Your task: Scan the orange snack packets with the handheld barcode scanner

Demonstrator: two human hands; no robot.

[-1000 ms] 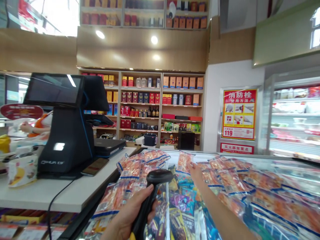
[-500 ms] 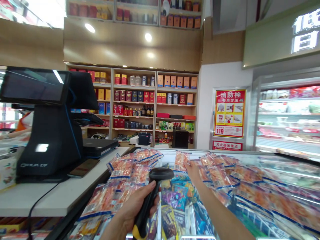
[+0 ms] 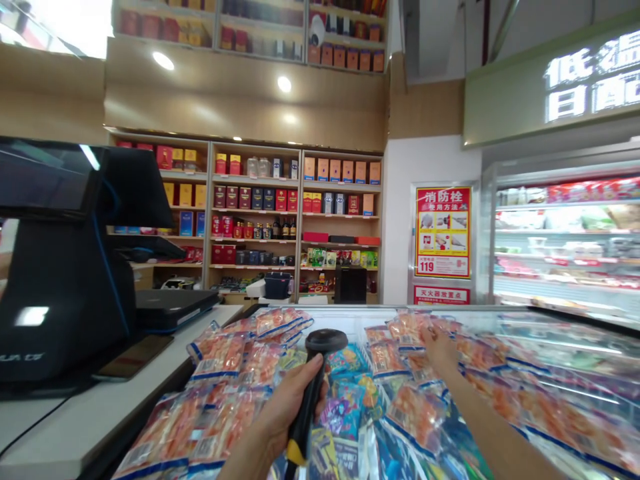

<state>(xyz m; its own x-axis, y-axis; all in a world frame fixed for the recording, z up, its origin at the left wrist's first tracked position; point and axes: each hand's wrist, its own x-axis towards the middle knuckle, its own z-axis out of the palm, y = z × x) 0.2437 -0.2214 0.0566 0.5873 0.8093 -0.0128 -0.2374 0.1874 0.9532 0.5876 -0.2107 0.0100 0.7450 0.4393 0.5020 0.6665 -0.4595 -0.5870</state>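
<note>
My left hand (image 3: 295, 400) is wrapped round the handle of a black and yellow barcode scanner (image 3: 309, 407), its round head (image 3: 326, 341) pointing forward. My right hand (image 3: 440, 350) reaches to the far side, fingers closed at the edge of a clear, blue-edged packet (image 3: 407, 327) of orange-pink food strips. Part of the grip is hidden behind the hand. Similar packets lie to the left (image 3: 220, 357) and to the right (image 3: 493, 353). Between my arms are colourful blue and purple snack bags (image 3: 345, 403), with another orange packet (image 3: 416, 415) lying near my right forearm.
At the left, a black cash register (image 3: 60, 287) stands on a white counter (image 3: 65, 427), with a phone (image 3: 133, 357) near the counter's edge. Shelves of boxes and bottles (image 3: 255, 200) line the back wall. A lit refrigerated display (image 3: 570, 247) is at the right.
My right hand has moved to the right across the packets. Orange packets now lie right of the middle, over the blue bags. The view has turned slightly right; the scanner stays in my left hand.
</note>
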